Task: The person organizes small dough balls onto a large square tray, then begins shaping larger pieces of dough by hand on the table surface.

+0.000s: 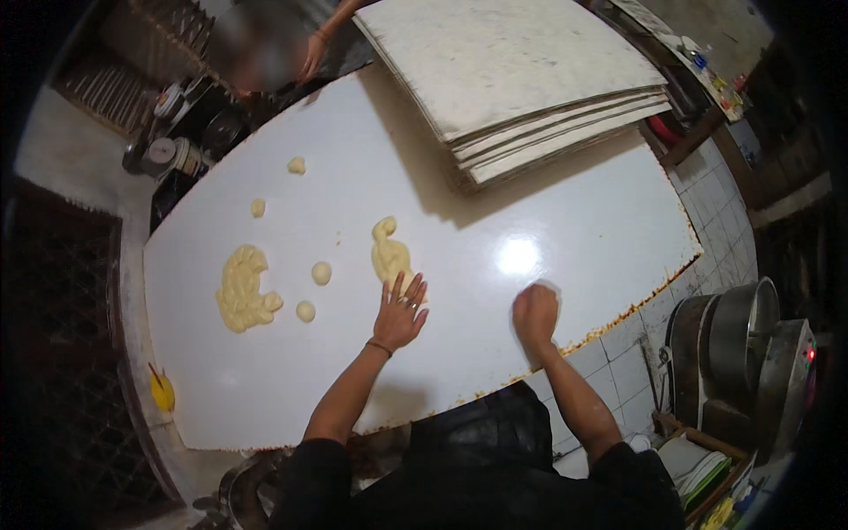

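Observation:
My left hand (402, 316) rests on the near end of a long, lumpy strip of pale yellow dough (389, 252), its fingers stretched and spread. A ring and a wrist band show on it. To the right, near the table's front edge, my right hand (535, 316) is curled into a fist low against the white tabletop (477, 353); whatever it may hold is hidden under the fingers. Left of the strip sit small dough balls, one (321, 273) above another (306, 311). Farther left lies a larger, irregular dough mass (243, 291).
Two more small dough pieces (258, 208) (297, 165) lie toward the far left. A stack of large pale boards (521, 71) covers the far right of the table. Across the table is another person's hand (314, 55). Metal pots (738, 327) stand at right; a yellow object (162, 390) lies at the left edge.

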`<state>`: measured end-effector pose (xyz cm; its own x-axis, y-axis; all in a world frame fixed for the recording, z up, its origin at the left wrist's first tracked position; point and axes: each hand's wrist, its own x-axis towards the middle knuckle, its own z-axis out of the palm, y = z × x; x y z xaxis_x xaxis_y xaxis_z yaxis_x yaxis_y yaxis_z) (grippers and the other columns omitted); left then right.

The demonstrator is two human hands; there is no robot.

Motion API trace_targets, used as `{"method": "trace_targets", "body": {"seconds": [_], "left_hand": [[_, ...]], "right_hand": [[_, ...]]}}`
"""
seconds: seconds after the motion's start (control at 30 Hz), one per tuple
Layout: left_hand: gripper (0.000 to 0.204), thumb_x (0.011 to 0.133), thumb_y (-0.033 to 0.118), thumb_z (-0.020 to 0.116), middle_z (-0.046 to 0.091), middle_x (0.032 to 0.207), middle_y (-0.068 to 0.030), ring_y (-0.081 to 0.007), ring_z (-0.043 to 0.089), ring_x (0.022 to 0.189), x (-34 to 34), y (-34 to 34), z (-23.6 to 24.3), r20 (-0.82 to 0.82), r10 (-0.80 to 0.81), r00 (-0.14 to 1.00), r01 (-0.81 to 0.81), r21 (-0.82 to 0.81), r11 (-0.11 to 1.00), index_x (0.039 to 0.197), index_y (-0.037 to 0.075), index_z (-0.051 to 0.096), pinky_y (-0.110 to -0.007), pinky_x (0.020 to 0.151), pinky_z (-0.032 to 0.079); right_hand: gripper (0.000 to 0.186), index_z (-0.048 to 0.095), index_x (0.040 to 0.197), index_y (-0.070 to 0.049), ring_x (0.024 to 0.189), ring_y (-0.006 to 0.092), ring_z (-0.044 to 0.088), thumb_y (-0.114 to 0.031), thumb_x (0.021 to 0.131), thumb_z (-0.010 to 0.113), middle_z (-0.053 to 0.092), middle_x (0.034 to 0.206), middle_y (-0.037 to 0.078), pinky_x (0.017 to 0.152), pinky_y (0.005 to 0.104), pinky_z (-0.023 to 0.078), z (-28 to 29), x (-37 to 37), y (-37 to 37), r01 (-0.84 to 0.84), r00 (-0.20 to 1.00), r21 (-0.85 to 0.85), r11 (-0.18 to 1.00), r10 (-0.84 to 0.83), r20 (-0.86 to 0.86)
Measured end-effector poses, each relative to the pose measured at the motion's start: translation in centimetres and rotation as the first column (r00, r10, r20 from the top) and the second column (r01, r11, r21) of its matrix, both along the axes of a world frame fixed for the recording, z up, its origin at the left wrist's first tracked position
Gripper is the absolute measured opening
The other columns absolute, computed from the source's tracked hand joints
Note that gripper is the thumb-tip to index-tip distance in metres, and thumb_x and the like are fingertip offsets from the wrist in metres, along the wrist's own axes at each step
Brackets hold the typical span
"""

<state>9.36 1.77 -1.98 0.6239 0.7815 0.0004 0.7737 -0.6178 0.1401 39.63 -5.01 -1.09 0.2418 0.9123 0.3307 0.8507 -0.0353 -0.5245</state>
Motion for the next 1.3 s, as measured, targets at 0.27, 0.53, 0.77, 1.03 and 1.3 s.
{"method": "trace_targets", "body": {"seconds": [0.27, 0.53, 0.77, 1.03, 1.3], "left_hand": [[0.057, 0.093, 0.034, 0.049, 0.027, 0.154, -0.0053, -0.0347, 0.016, 0.143, 0.5, 0.1, 0.3, 0.012, 0.02, 1.0, -0.02, 0.013, 1.0, 0.142, 0.008, 0.039, -0.058, 0.113, 0.013], [0.058, 0.092, 0.036, 0.05, 0.028, 0.153, -0.0054, -0.0335, 0.016, 0.143, 0.2, 0.1, -0.3, 0.005, 0.043, 0.999, -0.043, 0.021, 0.999, 0.142, 0.009, 0.038, -0.057, 0.113, 0.014], [0.059, 0.092, 0.037, 0.049, 0.028, 0.153, -0.0049, -0.0329, 0.016, 0.143, -0.1, -0.1, -0.5, 0.012, 0.052, 0.999, -0.053, 0.022, 0.998, 0.143, 0.009, 0.037, -0.055, 0.114, 0.014], [0.058, 0.094, 0.038, 0.047, 0.028, 0.153, -0.0053, -0.0317, 0.017, 0.143, 0.0, 0.1, -0.3, -0.017, 0.043, 0.999, -0.043, -0.005, 0.999, 0.143, 0.01, 0.037, -0.054, 0.114, 0.015], [0.056, 0.093, 0.037, 0.048, 0.033, 0.15, -0.0079, -0.0333, 0.022, 0.141, -0.3, 0.4, -0.1, 0.096, 0.013, 0.995, -0.014, 0.014, 1.0, 0.14, 0.007, 0.042, -0.056, 0.112, 0.019]], "right_hand": [[0.011, 0.059, 0.083, -0.002, 0.089, 0.0342, 0.052, 0.0, 0.073, 0.063, 0.058, 0.089, 0.014, 0.08, 0.0427, 0.042, 0.4, 4.5, 1.8, 0.009, 1.0, 0.084, 0.996, -0.008, -0.011], [0.013, 0.058, 0.082, -0.002, 0.085, 0.0321, 0.054, 0.002, 0.072, 0.066, 0.06, 0.09, 0.013, 0.078, 0.041, 0.045, -0.5, 7.4, 1.1, -0.121, 0.992, 0.085, 0.989, 0.119, 0.029], [0.014, 0.056, 0.08, -0.002, 0.084, 0.0336, 0.053, 0.004, 0.071, 0.065, 0.057, 0.085, 0.014, 0.077, 0.0433, 0.043, -0.5, 3.3, -3.5, -0.324, 0.937, 0.115, 0.939, 0.336, -0.1], [0.013, 0.058, 0.085, 0.001, 0.098, 0.0335, 0.053, 0.005, 0.073, 0.062, 0.057, 0.094, 0.016, 0.088, 0.0456, 0.042, -1.1, -1.2, -3.1, -0.208, 0.963, 0.093, 0.974, 0.22, -0.156], [0.01, 0.057, 0.085, 0.001, 0.094, 0.0328, 0.053, 0.002, 0.078, 0.063, 0.057, 0.091, 0.015, 0.084, 0.041, 0.043, -1.6, -3.3, -0.2, -0.014, 0.999, 0.029, 0.999, 0.015, -0.036]]}}
